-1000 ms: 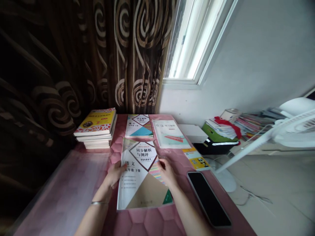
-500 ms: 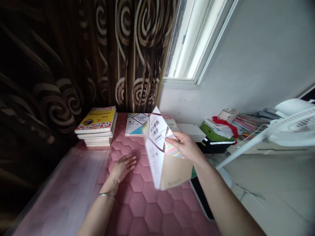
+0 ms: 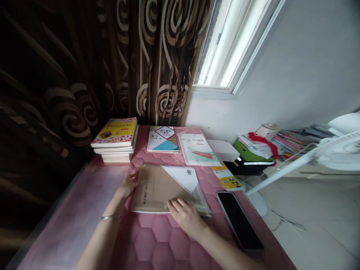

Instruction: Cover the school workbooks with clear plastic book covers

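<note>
A workbook [image 3: 157, 187] with a brown cover and a white triangle bearing a barcode lies on the pink hexagon-patterned tabletop [image 3: 157, 243]. My left hand [image 3: 129, 185] is at its left edge, fingers bent against it and slightly blurred. Along the near edge, my right hand [image 3: 185, 216] has its fingers curled over the cover and its thumb side hidden. Beyond it lie a white and blue workbook [image 3: 161, 139] and a pale booklet with a red drawing [image 3: 199, 149]. A stack of books [image 3: 115, 140], yellow cover on top, stands at the back left.
A black phone [image 3: 239, 221] lies near the right edge, with a yellow booklet [image 3: 227, 178] behind it. Clear plastic film [image 3: 81, 213] covers the left side. A white fan [image 3: 303, 153] and a bin of papers [image 3: 250, 153] stand to the right; a dark curtain [image 3: 157, 67] hangs behind.
The workbook has come down from my raised right hand and now lies flat, brown side up. My left hand has moved to its left edge. The pale booklet and the phone are now uncovered.
</note>
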### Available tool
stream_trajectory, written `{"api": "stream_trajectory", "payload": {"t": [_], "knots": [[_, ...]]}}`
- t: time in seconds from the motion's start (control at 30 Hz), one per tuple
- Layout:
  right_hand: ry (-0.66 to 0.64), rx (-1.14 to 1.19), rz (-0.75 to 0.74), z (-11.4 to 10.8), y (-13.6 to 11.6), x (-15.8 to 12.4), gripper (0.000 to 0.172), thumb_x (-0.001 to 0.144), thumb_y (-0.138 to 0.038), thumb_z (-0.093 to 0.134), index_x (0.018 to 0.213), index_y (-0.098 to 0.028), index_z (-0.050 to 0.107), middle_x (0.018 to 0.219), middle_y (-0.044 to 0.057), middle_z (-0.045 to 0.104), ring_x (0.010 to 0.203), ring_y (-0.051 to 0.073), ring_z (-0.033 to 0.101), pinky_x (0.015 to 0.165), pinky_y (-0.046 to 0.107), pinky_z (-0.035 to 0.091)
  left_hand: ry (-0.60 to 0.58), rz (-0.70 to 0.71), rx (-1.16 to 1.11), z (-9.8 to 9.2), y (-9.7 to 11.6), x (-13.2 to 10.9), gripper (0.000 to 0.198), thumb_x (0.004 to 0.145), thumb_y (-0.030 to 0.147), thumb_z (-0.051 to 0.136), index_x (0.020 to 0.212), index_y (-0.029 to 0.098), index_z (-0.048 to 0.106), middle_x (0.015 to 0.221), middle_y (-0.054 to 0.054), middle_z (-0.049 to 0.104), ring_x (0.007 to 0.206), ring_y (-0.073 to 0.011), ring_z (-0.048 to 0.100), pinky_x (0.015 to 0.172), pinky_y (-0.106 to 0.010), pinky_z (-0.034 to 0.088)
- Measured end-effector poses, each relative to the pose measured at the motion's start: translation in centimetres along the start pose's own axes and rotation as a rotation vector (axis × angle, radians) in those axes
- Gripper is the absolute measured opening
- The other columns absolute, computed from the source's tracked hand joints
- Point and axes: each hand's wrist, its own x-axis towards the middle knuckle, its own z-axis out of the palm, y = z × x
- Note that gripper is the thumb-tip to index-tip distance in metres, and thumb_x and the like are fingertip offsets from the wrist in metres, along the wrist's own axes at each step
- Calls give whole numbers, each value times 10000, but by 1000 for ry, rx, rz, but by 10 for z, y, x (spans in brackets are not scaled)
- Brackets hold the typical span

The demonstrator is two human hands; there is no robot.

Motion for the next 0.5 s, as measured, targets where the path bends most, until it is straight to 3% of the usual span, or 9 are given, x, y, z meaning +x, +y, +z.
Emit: {"api": "stream_trajectory", "payload": {"t": [0.1, 0.2, 0.27, 0.37, 0.43, 0.5], "knots": [[36, 55, -13, 2, 4, -12, 293, 852, -121, 568, 1138, -142, 625, 1065, 85, 694, 904, 192, 618, 740, 312, 499, 73, 27, 211, 4, -5, 0, 588, 630, 63, 619, 1195, 137, 478, 710, 21, 593, 655, -142, 596, 625, -250, 471], [46, 120, 3, 3, 6, -19, 296, 864, -122, 553, 1145, -162, 638, 1084, 69, 703, 931, 178, 629, 769, 301, 505, 25, 88, 469, 6, -3, -2, 621, 599, 33, 596, 1201, 135, 484, 785, -9, 643, 702, -168, 616, 660, -271, 476], [52, 160, 51, 4, 6, -22, 274, 877, -134, 547, 1123, -182, 656, 1058, 57, 716, 914, 165, 639, 764, 287, 510, 0, 157, 650, 6, 1, -3, 572, 619, 71, 611, 1180, 135, 516, 901, -62, 671, 783, -201, 638, 718, -300, 490], [64, 226, 90, 2, 5, -23, 237, 884, -195, 571, 1095, -200, 679, 1056, 47, 723, 899, 167, 650, 767, 284, 524, 75, 310, 883, 7, 13, 1, 417, 722, 132, 560, 1138, 130, 586, 1044, -139, 659, 932, -254, 640, 838, -354, 483], [70, 302, 105, -2, 7, -23, 233, 879, -239, 592, 1088, -206, 690, 1075, 45, 720, 922, 176, 651, 797, 292, 531, 108, 454, 943, 9, 21, 9, 345, 792, 126, 471, 1097, 143, 630, 1112, -152, 647, 1038, -254, 613, 925, -363, 455], [79, 388, 123, -6, 9, -24, 226, 883, -248, 590, 1076, -211, 701, 1082, 40, 721, 949, 175, 649, 836, 295, 530, 68, 587, 915, 10, 25, 19, 335, 842, 148, 422, 1082, 163, 655, 1181, -135, 636, 1127, -229, 574, 1002, -345, 417]]}}
